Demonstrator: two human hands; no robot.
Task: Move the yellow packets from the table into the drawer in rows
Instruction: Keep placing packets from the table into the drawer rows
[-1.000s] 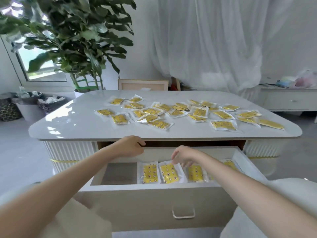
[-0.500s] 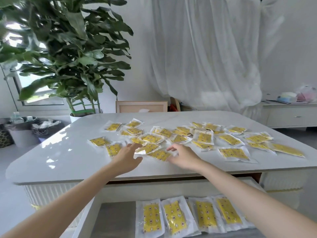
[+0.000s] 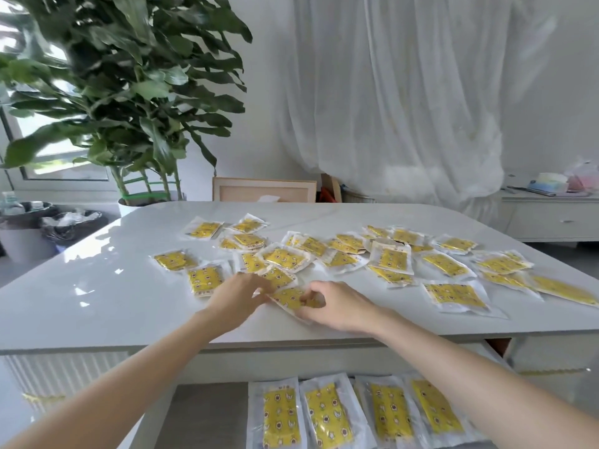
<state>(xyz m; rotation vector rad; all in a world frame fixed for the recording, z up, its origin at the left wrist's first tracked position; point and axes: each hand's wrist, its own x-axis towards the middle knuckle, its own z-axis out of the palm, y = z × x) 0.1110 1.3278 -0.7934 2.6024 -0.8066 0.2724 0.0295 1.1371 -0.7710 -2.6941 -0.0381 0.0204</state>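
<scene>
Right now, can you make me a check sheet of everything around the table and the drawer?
Surface: glossy white table top, with window glare.
Job's things: many yellow packets in clear wrappers scattered on it, some overlapping; at least four more form a side-by-side row of packets in the open white drawer, whose grey floor is bare at its left.
Clutter: nothing seen.
Hands: right hand pinches the nearest yellow packet; left hand touches its left end, grip blurred.
Cables: nothing seen.
Surroundings: leafy green potted plant, white sheer curtain, dark-lined bins, white side cabinet.
</scene>
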